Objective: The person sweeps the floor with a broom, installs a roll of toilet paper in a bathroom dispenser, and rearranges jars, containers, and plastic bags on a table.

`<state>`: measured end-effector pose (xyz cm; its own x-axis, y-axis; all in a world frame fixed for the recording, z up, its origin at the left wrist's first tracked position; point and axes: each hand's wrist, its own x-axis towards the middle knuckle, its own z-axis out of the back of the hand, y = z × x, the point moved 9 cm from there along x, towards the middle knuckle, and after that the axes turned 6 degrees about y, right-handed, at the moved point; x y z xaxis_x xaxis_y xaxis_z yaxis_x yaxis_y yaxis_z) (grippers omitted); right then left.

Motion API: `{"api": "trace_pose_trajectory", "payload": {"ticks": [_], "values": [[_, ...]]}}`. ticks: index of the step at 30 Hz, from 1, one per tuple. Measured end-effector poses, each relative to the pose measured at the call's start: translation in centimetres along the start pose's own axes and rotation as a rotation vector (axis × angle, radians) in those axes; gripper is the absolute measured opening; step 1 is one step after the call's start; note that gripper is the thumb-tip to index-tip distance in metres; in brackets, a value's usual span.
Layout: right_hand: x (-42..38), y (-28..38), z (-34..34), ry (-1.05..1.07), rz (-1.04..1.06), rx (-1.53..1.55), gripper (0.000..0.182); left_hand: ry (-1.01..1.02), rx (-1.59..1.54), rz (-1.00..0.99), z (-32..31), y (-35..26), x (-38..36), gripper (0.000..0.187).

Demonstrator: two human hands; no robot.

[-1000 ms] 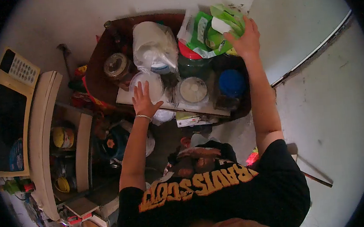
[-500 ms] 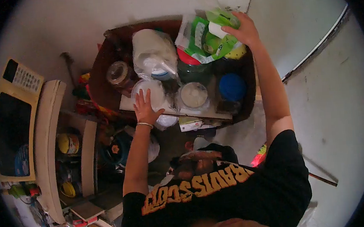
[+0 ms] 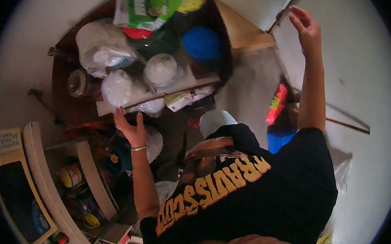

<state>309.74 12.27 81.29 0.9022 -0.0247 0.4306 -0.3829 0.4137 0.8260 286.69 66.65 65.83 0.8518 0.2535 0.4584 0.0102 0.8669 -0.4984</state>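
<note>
My left hand point(image 3: 131, 128) is open, thumb and fingers apart, with its fingertips just below a round jar with a whitish lid point(image 3: 117, 89) at the table's front edge. Raised out at the far right, away from the table, my right hand point(image 3: 307, 28) has loosely extended fingers and nothing in them. A green and white plastic bag point(image 3: 153, 9) lies at the back of the table among the containers. Beside the jar stand another clear container with a pale top point(image 3: 161, 70) and a blue-lidded container point(image 3: 202, 43). A bulky plastic-wrapped bundle point(image 3: 101, 44) sits behind them.
The dark brown table point(image 3: 60, 68) carries several jars. At left stand a microwave point(image 3: 21, 193) and a shelf unit point(image 3: 97, 178). Small boxes point(image 3: 179, 101) sit under the table edge. A red packet point(image 3: 277, 105) and a blue object point(image 3: 280, 139) are at right, beside a pale wall point(image 3: 350, 66).
My right hand has let go of the green bag and moved right, clear of the table. My left hand has drawn back off the whitish lid. The view has turned to the right.
</note>
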Motion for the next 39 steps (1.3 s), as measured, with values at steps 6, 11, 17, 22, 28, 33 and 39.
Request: {"api": "trace_pose_trajectory", "payload": {"ticks": [6, 11, 17, 22, 28, 33, 39], "values": [[-13.9, -4.7, 7.0, 0.073, -0.296, 0.002, 0.031, -0.131, -0.166, -0.18, 1.9, -9.9, 7.3, 0.055], [-17.5, -4.9, 9.5, 0.142, -0.348, 0.038, 0.033, -0.191, -0.048, -0.302, 1.2, -16.3, 16.0, 0.047], [-17.2, -8.9, 11.7, 0.182, -0.321, -0.04, 0.033, -0.207, 0.112, -0.24, -2.3, -17.2, 24.9, 0.035], [-17.5, -19.0, 17.0, 0.247, -0.355, -0.19, 0.034, -0.087, -0.049, -0.025, -5.5, -18.3, 29.3, 0.059], [-13.5, -27.7, 19.7, 0.376, -0.53, -0.072, 0.033, 0.077, -0.016, 0.045, -10.2, -19.2, 32.3, 0.106], [-1.2, -22.7, 8.0, 0.592, -0.27, 0.115, 0.027, 0.098, -0.189, 0.059, -11.3, -19.9, 32.6, 0.096], [8.5, -4.3, -8.8, 0.832, 0.451, 0.14, 0.035, 0.257, -1.464, 0.35, -14.4, -16.7, 31.7, 0.061]]}}
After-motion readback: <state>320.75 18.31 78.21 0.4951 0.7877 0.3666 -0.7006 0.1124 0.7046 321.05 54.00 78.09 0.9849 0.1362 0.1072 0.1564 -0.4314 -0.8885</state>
